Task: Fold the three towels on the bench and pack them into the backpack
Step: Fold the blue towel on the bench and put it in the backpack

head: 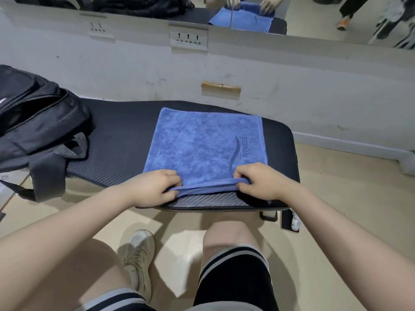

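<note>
While both hands are pinching the near hem of the blue fitness towel (pixel 203 142), the left hand (pixel 155 187) is gripping its left corner and the right hand (pixel 258 180) its right. The towel is lying flat on the black counter (pixel 116 135), and the open black backpack (pixel 33 117) is sitting at the counter's left end.
</note>
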